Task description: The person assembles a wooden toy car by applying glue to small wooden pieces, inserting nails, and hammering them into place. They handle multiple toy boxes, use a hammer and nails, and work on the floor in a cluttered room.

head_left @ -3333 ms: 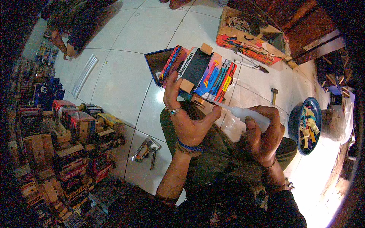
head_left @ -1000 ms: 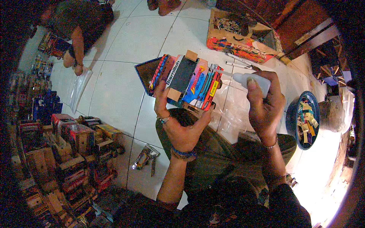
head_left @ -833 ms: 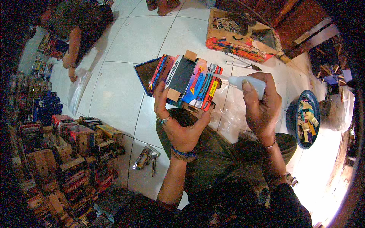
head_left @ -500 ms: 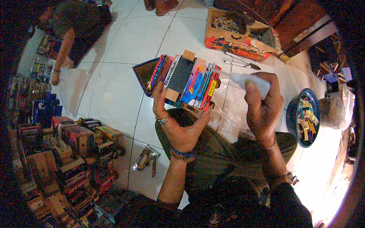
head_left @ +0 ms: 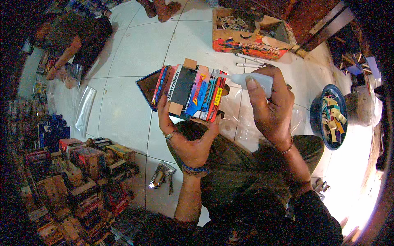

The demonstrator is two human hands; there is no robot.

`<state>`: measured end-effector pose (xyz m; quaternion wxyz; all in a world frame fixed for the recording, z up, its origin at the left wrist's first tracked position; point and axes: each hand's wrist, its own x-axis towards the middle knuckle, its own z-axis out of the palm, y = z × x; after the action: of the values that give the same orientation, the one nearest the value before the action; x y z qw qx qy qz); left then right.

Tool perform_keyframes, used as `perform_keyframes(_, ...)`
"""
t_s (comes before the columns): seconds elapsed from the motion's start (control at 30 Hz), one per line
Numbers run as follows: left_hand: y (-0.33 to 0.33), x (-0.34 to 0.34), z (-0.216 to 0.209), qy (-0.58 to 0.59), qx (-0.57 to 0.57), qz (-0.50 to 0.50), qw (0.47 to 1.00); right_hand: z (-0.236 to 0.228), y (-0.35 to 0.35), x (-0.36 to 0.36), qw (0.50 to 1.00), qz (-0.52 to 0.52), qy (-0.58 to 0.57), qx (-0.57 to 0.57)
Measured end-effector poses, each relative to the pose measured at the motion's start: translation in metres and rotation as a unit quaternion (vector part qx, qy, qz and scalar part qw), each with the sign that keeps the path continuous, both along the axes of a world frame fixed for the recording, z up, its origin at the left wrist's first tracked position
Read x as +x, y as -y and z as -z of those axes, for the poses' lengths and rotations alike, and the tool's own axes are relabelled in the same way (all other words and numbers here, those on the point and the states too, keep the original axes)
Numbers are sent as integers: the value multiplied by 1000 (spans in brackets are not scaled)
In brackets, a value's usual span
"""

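Note:
My left hand [head_left: 189, 137] grips a colourful toy truck [head_left: 193, 88] from below, thumb on its right side and fingers on its left. The truck has a dark panel on top, small wooden blocks at two ends of that panel, and a dark blue-edged open part at its left. In my right hand [head_left: 273, 108] is a pale squeeze bottle [head_left: 260, 83], pinched between thumb and fingers. Its thin nozzle points left, and the tip is over the truck's upper right edge; I cannot tell whether it touches.
Finished-looking toy trucks [head_left: 86, 164] are stacked at left. A staple gun [head_left: 162, 177] lies beside my leg. Pens [head_left: 250, 61] and a cardboard box [head_left: 250, 43] of small pieces lie at the back. A dark basin [head_left: 333, 119] holds wooden bits. Another person [head_left: 76, 45] handles clear plastic [head_left: 84, 108].
My right hand has brought the bottle left, its nozzle now over the truck's edge. The truck has shifted slightly left in view. The other person's hand has moved up with the plastic.

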<state>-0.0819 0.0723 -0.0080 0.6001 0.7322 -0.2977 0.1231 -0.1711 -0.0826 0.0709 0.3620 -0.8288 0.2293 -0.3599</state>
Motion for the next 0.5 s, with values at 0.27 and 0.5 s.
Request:
perform_keyframes(0.27, -1, -2, -3, -31, 15, -2, 999, 3, 1, 3, 1000, -3, 20, 19)
perform_keyframes(0.5, 0, -3, -2, -33, 8, -3, 999, -1, 0, 2, 999, -1, 5, 35)
